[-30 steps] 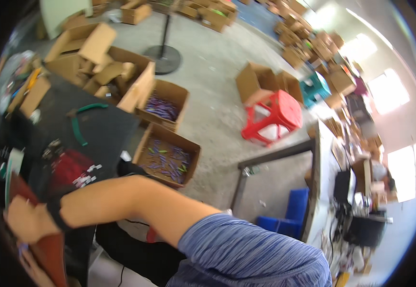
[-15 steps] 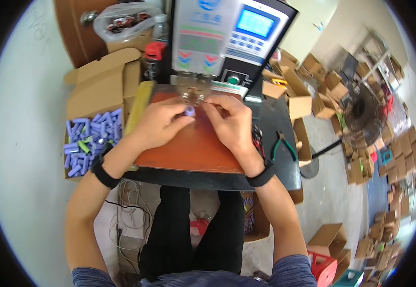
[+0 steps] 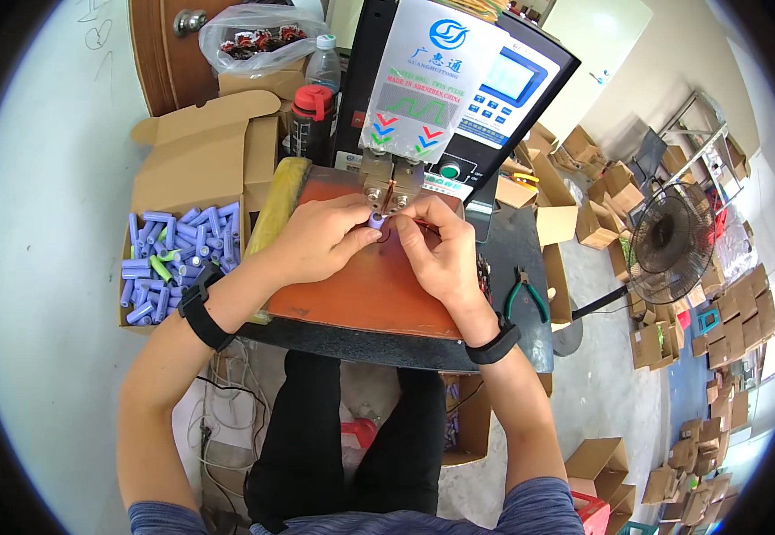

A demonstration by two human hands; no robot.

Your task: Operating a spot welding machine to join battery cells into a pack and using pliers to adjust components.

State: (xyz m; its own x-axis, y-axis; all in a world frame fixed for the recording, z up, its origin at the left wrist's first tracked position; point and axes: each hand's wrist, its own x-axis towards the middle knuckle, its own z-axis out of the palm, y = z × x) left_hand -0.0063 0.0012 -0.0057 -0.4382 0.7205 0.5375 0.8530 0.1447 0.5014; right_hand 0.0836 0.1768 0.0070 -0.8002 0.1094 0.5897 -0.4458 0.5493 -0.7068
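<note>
A small purple cylindrical cell (image 3: 376, 220) sits pinched between the fingertips of both hands, held right under the metal welding head (image 3: 391, 189) of the spot welder (image 3: 445, 85) at the far edge of the bench (image 3: 387, 343). The left hand (image 3: 316, 239) closes on the cell from the left with thumb and forefinger, and the right hand (image 3: 441, 250) closes on it from the right, a thin strip or wire also at its fingers. Both hands rest over a reddish-brown mat (image 3: 361, 290) that covers the middle of the bench. Each wrist wears a black band. A yellow roll (image 3: 278, 201) lies along the mat's left edge. Further left, an open cardboard box (image 3: 193, 156) holds a heap of purple cells (image 3: 169, 263) with a few green ones among them. Green-handled pliers (image 3: 523, 294) lie on the bench to the right. A floor fan (image 3: 668, 245) stands well off to the right among scattered cartons.
</note>
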